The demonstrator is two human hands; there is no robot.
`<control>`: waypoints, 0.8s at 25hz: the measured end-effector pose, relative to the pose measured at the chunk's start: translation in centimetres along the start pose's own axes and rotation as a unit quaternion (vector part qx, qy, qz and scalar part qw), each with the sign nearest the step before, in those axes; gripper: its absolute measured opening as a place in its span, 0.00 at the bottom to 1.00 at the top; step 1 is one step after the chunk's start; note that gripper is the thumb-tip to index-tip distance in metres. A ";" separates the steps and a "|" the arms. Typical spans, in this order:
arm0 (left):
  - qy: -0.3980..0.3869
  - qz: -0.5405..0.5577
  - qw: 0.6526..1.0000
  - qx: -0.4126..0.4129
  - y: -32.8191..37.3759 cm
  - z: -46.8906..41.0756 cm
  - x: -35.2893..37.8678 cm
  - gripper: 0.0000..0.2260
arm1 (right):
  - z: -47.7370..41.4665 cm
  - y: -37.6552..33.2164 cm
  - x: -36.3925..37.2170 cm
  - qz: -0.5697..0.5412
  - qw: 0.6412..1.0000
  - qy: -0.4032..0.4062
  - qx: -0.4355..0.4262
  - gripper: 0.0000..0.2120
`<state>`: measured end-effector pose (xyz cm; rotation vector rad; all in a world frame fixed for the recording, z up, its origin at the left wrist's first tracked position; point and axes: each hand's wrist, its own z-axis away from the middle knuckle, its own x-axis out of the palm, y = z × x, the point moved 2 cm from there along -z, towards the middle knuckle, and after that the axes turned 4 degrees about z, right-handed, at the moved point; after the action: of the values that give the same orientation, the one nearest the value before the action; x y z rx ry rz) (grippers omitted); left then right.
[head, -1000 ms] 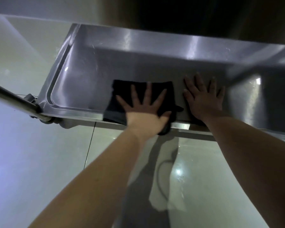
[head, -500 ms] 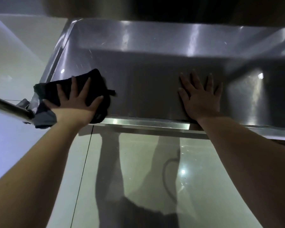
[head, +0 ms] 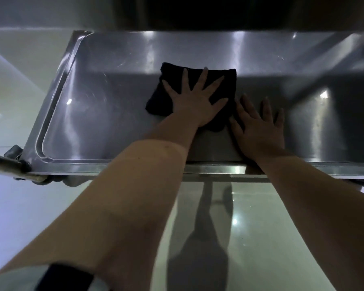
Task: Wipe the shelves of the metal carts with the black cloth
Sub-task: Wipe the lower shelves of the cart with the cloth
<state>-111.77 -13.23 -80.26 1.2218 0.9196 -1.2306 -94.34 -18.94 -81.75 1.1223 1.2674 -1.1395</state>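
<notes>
A steel cart shelf [head: 97,114] with a raised rim fills the middle of the head view. The black cloth [head: 227,82] lies folded on it, a little left of centre toward the back. My left hand [head: 194,99] presses flat on the cloth with fingers spread. Just to its right, my right hand [head: 259,127] rests flat on the bare shelf near the front rim, fingers straight, its thumb side almost touching the cloth.
A darker upper shelf [head: 198,11] overhangs the back of the cart. A metal handle bar [head: 2,162] and its bracket stick out at the cart's front left corner. Glossy floor tiles [head: 282,238] lie below and to the left.
My left hand has slid the cloth from the shelf's front left corner rightward and farther back, close to my right hand. The right hand has stayed planted on the shelf.
</notes>
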 end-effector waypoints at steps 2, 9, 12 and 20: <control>0.043 -0.003 0.998 -0.045 -6.5 1.0 -0.9 0.30 | 0.0 0.0 0.0 -0.001 1.000 -0.007 0.001 0.27; 0.040 0.010 0.961 -0.273 -21.9 8.0 -2.3 0.34 | 0.2 -0.6 0.0 0.012 1.000 -0.001 0.011 0.28; 0.057 0.016 0.978 -0.202 -12.4 7.1 -1.0 0.30 | 0.1 -0.7 0.1 0.015 1.000 0.002 0.012 0.28; 0.031 -0.020 0.996 -0.086 -5.8 13.2 1.9 0.33 | 0.2 -0.4 0.0 -0.003 1.000 -0.003 0.001 0.27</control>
<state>-118.62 -26.10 -80.92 1.1144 1.0786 -1.1256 -94.71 -19.23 -81.73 1.1158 1.2663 -1.1474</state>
